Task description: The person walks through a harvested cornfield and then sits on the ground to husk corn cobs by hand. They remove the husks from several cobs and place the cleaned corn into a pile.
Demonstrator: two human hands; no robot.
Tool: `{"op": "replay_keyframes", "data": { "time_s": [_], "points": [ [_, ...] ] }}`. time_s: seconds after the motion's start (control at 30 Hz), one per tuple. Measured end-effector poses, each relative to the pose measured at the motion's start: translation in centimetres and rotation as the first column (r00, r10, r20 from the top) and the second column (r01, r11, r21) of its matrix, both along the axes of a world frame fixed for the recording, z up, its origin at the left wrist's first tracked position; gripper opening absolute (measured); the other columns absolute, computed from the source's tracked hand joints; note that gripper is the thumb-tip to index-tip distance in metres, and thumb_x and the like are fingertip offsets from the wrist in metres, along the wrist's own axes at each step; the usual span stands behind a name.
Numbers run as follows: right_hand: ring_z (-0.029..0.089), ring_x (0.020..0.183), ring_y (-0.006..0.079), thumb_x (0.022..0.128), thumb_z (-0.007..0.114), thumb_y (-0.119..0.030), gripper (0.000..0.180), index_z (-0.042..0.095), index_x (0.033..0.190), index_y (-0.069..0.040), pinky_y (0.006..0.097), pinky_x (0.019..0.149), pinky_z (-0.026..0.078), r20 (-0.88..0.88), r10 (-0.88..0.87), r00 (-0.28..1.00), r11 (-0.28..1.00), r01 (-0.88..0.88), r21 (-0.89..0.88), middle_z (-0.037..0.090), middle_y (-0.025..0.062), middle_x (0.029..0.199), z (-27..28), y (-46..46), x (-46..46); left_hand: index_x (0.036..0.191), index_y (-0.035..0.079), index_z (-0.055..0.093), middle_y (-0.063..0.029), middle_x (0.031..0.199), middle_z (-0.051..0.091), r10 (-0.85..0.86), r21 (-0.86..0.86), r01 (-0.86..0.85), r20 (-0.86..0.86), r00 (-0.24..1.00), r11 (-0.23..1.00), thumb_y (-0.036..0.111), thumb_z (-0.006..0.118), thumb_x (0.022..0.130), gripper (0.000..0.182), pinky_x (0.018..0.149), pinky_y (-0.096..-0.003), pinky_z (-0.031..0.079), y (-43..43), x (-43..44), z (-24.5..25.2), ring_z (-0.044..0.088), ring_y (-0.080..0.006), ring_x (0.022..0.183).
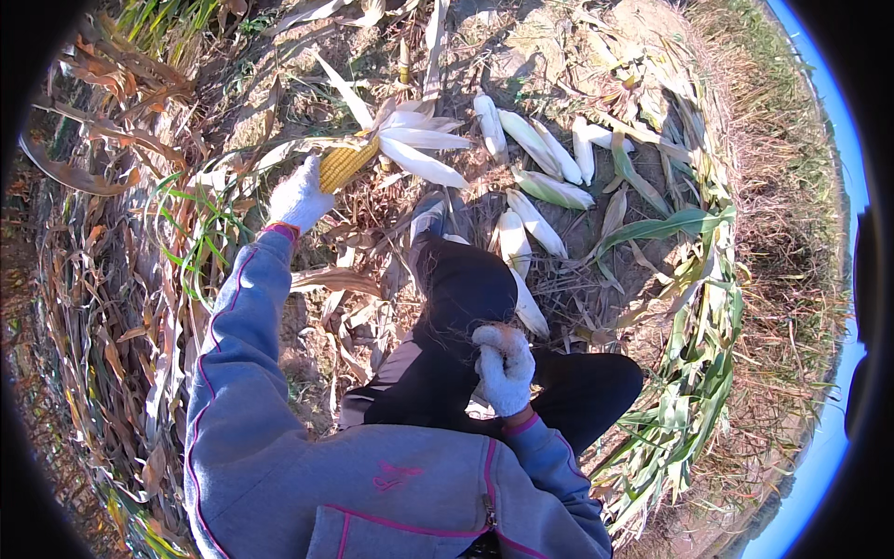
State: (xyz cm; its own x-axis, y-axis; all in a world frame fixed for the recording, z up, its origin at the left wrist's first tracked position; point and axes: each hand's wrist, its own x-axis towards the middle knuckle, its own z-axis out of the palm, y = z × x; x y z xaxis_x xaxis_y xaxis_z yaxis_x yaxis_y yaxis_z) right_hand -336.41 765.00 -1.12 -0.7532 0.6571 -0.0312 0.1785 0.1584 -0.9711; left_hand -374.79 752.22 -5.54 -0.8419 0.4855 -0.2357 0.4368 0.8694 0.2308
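Observation:
My left hand [300, 195], in a white knit glove, grips a yellow ear of corn [347, 164] by one end, out to the left. Pale husks [418, 143] are peeled back and fan out from the ear's other end. In front of my lap is my gloved right hand [506, 370], its fingers curled around a tuft of brown corn silk [513, 332]. Loose strands of silk trail over my dark trouser leg. Several unpeeled ears in pale husks [536, 223] lie on the ground ahead and to the right.
Dry corn stalks and leaves [119, 335] lie thick along the left. A band of greener stalks [705, 356] curves down the right side. A cut stalk stub [404, 61] stands up from the soil ahead. My shoe [428, 213] rests near the ears.

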Motion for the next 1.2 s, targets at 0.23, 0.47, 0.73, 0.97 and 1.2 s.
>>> {"op": "replay_keyframes", "data": {
  "time_s": [0.23, 0.47, 0.73, 0.97, 1.2],
  "points": [
    [0.064, 0.078, 0.0222, 0.079, 0.063, 0.002, 0.023, 0.065, 0.098, -0.009, 0.0324, 0.069, 0.052, 0.003, 0.023, 1.0, 0.991, -0.023, 0.133, 0.065, 0.0093, 0.092, -0.7, 0.4, 0.6, 0.13, 0.009, 0.045, -0.0169, 0.105, 0.063, -0.165, -0.031, 0.163, -0.267, 0.949, 0.986, 0.024, 0.065, 0.072, 0.063, 0.078, -0.0434, 0.051, 0.5, 0.1, -0.3, 0.063, -0.0347, 0.093],
    [0.059, 0.066, 0.0123, 0.083, 0.056, 0.004, 0.02, 0.064, 0.1, -0.005, 0.026, 0.058, 0.049, -0.118, 0.053, 0.992, 0.981, -0.029, 0.19, 0.062, 0.009, 0.095, 0.2, 0.7, -0.2, 0.127, 0.009, 0.045, -0.0089, 0.098, 0.062, -0.136, 0.207, 0.336, -0.633, 0.762, 0.919, 0.019, 0.066, 0.08, 0.053, 0.061, -0.0361, 0.053, 1.6, -1.5, 8.2, 0.063, -0.0236, 0.07],
    [0.057, 0.091, 0.0111, 0.094, 0.049, -0.007, 0.034, 0.045, 0.128, -0.002, 0.0254, 0.075, 0.049, -0.133, -0.179, 0.975, 0.904, 0.11, -0.412, 0.057, 0.0084, 0.116, 3.8, 0.9, -2.3, 0.113, 0.003, 0.048, -0.0055, 0.089, 0.059, -0.431, 0.851, -0.34, 0.502, 0.75, 0.4, 0.012, 0.066, 0.084, 0.036, 0.055, -0.0235, 0.049, 6.6, 13.1, 13.9, 0.058, -0.012, 0.066],
    [0.06, 0.093, 0.0156, 0.084, 0.069, -0.015, 0.052, 0.041, 0.125, -0.001, 0.0292, 0.08, 0.051, -0.015, -0.446, 0.895, 0.851, 0.419, -0.317, 0.06, 0.0085, 0.102, 8.2, 4.6, -2.6, 0.133, 0.0, 0.034, -0.0249, 0.122, 0.048, -0.671, 0.691, 0.473, 0.023, 0.741, 0.546, 0.026, 0.074, 0.069, 0.08, 0.09, -0.0415, 0.048, 9.4, 27.1, 10.7, 0.053, -0.0389, 0.111],
    [0.062, 0.074, 0.0166, 0.084, 0.064, -0.013, 0.029, 0.052, 0.108, -0.002, 0.0305, 0.063, 0.054, 0.024, -0.553, 0.833, 0.649, 0.449, -0.614, 0.061, 0.007, 0.087, 0.4, 7.6, 6.0, 0.124, -0.005, 0.052, -0.0098, 0.111, 0.063, -0.726, 0.841, -0.356, 0.535, 0.431, 0.409, 0.017, 0.051, 0.096, 0.036, 0.088, -0.0274, 0.047, 16.7, 22.9, 11.6, 0.058, -0.0123, 0.102]
  ]
}}
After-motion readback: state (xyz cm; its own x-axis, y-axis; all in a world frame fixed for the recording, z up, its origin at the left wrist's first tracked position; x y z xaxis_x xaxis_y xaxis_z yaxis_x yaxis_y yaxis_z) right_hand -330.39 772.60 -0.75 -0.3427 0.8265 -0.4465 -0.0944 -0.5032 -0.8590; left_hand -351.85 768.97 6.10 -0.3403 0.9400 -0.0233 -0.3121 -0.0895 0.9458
